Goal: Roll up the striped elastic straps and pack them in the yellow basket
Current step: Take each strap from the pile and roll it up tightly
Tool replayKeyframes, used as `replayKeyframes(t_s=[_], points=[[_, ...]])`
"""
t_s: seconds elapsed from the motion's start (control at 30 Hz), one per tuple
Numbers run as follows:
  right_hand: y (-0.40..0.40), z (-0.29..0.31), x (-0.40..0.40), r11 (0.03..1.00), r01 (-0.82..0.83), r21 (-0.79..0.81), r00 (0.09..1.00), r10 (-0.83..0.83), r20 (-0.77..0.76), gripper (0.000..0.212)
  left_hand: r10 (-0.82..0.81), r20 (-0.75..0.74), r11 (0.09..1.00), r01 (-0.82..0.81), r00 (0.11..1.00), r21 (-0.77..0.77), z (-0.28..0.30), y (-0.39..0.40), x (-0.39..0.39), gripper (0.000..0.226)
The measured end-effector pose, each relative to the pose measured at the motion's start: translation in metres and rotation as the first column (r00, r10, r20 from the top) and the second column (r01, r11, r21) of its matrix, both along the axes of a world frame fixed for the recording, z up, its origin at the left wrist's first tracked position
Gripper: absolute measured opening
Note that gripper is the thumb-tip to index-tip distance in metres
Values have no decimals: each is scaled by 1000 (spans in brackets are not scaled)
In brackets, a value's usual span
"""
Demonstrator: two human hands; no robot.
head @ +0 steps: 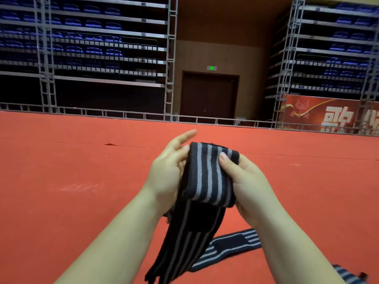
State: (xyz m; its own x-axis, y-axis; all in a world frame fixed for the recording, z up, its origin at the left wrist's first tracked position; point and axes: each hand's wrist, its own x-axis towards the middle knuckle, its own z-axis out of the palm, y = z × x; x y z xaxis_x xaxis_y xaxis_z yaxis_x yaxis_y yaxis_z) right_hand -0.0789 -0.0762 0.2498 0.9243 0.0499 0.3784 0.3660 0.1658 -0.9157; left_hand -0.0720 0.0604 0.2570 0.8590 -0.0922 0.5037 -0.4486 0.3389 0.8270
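Both hands were raised above the red floor [61, 171], with a striped strap [207, 177] between them. The strap was black with pale grey stripes running along its length. Its upper part was wound into a thick, partly finished roll, and the loose tail hung down from the roll toward the lower edge of the view.

The right hand [244, 181] gripped the roll from the right side, its thumb pressed across the stripes near the top and its fingers hidden behind the cloth. The left hand [166, 175] lay against the roll's left side with its fingers straight and slightly spread, the tips reaching past the top of the roll; the palm touched the cloth without curling round it.

On the floor below the hands, the rest of the strap or a second strap [229, 247] lay flat, running out to the right; whether it joined the hanging tail could not be told. Another bit of striped cloth [346, 273] showed at the lower right corner, partly hidden by the right forearm.

Farther off stood racks of folded blue seats [92, 27], a dark door [209, 97] and a red banner [328, 115].
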Motion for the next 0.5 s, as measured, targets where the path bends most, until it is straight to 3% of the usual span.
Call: replayKeyframes(t_s=[0.07,0.13,0.23,0.3,0.4,0.5], points=[[0,-2,1,987,149,-67,982,-140,130,12,-69,-74,994,75,995,85,0,0,-6,40],[2,-3,-1,971,214,-109,956,-185,228,8,-10,-87,961,34,996,275,-5,-2,-10,39],[2,-2,-5,958,255,-134,914,-194,357,12,117,73,886,-137,990,443,-12,-8,-13,29],[2,1,-6,947,277,-164,898,-194,395,13,176,171,864,-235,970,445,-13,-9,-13,31],[-1,3,-6,937,248,-246,925,-153,348,6,256,243,877,-330,936,350,-11,-8,-12,15],[-6,0,-5,933,89,-349,985,-31,168,29,353,247,884,-408,903,228,-5,-6,-7,8]])
